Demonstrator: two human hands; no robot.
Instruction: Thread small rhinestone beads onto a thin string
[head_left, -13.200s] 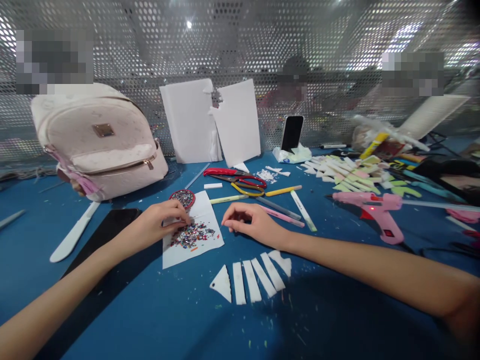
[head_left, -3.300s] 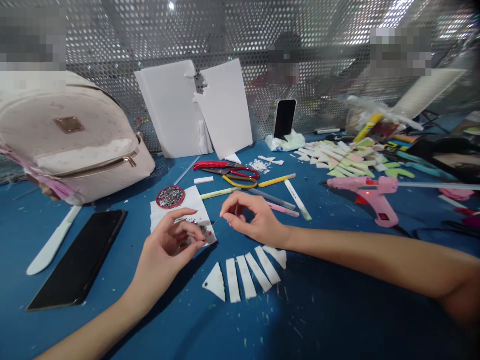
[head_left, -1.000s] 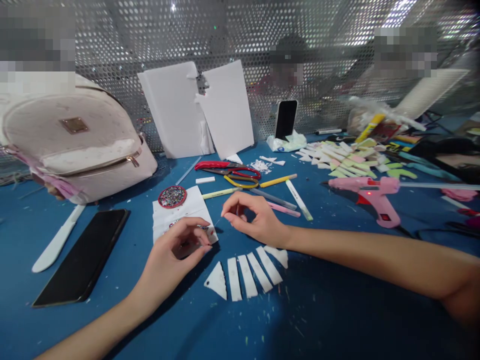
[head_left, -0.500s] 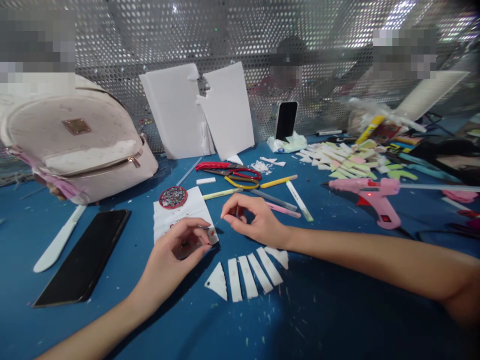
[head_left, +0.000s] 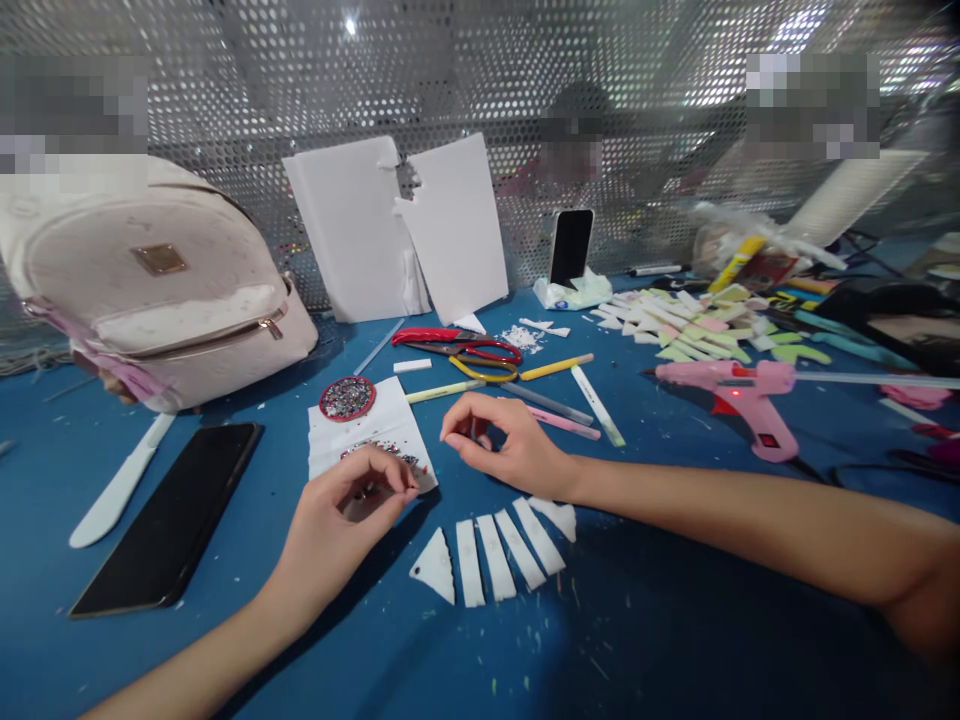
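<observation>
Six white pieces (head_left: 496, 556) lay near one paper (head_left: 391, 412).
Left hand (head_left: 336, 520) and right hand (head_left: 514, 450) curled; whether either gripped anything was unclear.

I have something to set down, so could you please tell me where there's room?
Bare except specks: front right, bordered by white pieces and right forearm. Smaller: between black phone and left forearm. Crowded: beyond the right hand, with scissors and markers.

left hand (head_left: 334, 515) — thumb and forefinger tips together; right hand (head_left: 514, 448) — loosely curled.
</observation>
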